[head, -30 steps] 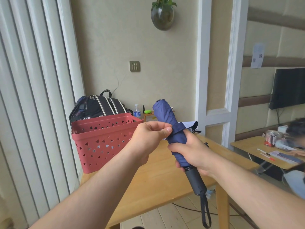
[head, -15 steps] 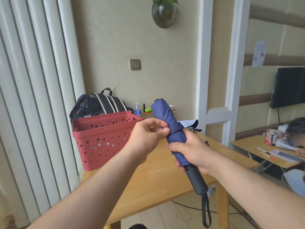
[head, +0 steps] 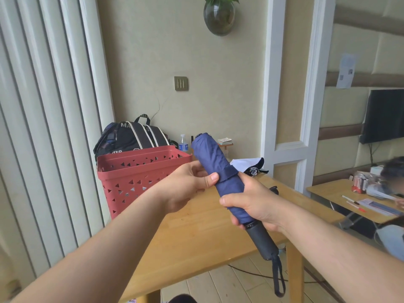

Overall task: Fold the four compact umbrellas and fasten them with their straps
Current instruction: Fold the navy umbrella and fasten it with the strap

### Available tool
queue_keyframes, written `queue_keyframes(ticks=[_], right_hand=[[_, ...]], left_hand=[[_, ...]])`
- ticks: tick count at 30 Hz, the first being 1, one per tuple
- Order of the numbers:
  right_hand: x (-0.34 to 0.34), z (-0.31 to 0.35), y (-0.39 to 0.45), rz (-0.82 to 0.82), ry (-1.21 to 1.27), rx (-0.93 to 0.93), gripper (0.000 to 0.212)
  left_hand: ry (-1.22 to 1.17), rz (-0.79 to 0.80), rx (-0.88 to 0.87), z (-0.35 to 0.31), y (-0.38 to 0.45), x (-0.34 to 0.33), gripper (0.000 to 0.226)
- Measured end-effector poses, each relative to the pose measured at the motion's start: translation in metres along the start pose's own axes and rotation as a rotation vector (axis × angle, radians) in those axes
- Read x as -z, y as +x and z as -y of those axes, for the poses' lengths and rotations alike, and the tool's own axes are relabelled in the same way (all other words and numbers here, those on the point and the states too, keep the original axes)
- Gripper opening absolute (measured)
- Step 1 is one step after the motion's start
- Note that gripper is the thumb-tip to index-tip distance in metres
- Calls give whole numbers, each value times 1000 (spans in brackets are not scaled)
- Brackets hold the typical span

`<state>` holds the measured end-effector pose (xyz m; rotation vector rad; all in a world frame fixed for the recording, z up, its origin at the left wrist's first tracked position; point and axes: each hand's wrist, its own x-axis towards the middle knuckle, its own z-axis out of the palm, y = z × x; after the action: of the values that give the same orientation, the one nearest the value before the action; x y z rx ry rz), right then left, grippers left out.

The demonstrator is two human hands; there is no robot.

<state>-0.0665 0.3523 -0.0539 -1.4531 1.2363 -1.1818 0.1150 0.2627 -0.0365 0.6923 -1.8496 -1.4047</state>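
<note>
A folded navy compact umbrella (head: 211, 157) is held tilted above the wooden table (head: 196, 232), tip up and away, black handle (head: 261, 241) and wrist loop hanging low. My right hand (head: 251, 202) grips the lower canopy just above the handle. My left hand (head: 192, 182) pinches the umbrella's strap (head: 228, 172), thumb pressed on it where it wraps the canopy. Another umbrella, white and dark (head: 249, 164), lies on the table behind.
A red perforated basket (head: 140, 176) stands on the table's left side, a black backpack (head: 131, 136) behind it. A water bottle (head: 183, 145) is near the wall. At right, a second table (head: 341, 193) with papers and a seated person.
The strap's loose end, sticking out a second ago, now lies flat around the canopy under my left thumb. Both hands and the umbrella stayed roughly where they were.
</note>
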Motion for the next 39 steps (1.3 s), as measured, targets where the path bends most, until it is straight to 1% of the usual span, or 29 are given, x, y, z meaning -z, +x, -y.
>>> queue_keyframes(ticks=[1,3,5,7,9,11,12,14,16,18,20,22,24,26,27,28,29,31,32,33,36,37,39], right_hand=[[-1,0,0,17,25,-11,37],[1,-2,0,39,68,-32,41],[6,-8,1,22,-12,-43,48],[7,-14,1,-20,-158,-29,46],[3,-21,2,-87,-166,10,41],[-5,-24,2,-151,-99,62,34],[-9,-26,2,-152,-67,76,34],[-15,-27,0,-82,-2,70,35],[-22,-28,-2,21,79,15,34],[-27,-28,-5,99,154,-33,31],[-29,-26,-6,151,211,-53,30],[-27,-27,-6,175,206,-39,33],[-25,-30,-6,144,75,-7,39],[-25,-37,-9,110,-50,26,32],[-27,-41,-10,90,-59,45,29],[-29,-44,-12,66,-38,71,30],[-31,-46,-13,44,-8,107,36],[-36,-48,-15,6,10,156,59],[-37,-48,-15,-6,-9,172,67],[-39,-47,-15,-8,-24,185,69],[-46,-47,-13,-23,6,176,48],[-49,-48,-12,-34,34,151,45],[-53,-54,-11,-64,92,78,46]], left_hand=[[-59,31,-22,1,0,1,49],[-152,-16,-83,3,0,1,46],[-180,-108,-171,2,1,0,41],[-144,-186,-240,-1,1,-5,37],[-166,-192,-277,-1,2,-12,41],[-228,-142,-264,1,4,-18,51],[-266,-118,-239,1,6,-19,55],[-361,-84,-154,-3,9,-21,55],[-480,-78,-80,-10,11,-22,46],[-565,-70,-71,-15,13,-23,34],[-624,-79,-75,-19,15,-25,25],[-619,-135,-73,-23,17,-25,24],[-564,-218,-83,-27,19,-24,23],[-528,-310,-129,-32,18,-25,19],[-539,-341,-152,-33,17,-25,18],[-557,-362,-167,-35,16,-27,17],[-578,-380,-173,-36,15,-29,16],[-634,-409,-158,-36,14,-31,14],[-656,-423,-147,-35,14,-31,14],[-664,-442,-133,-33,15,-29,15],[-649,-475,-94,-22,23,-21,16],[-638,-460,-82,-18,26,-20,16],[-600,-411,-65,-11,29,-21,19]])
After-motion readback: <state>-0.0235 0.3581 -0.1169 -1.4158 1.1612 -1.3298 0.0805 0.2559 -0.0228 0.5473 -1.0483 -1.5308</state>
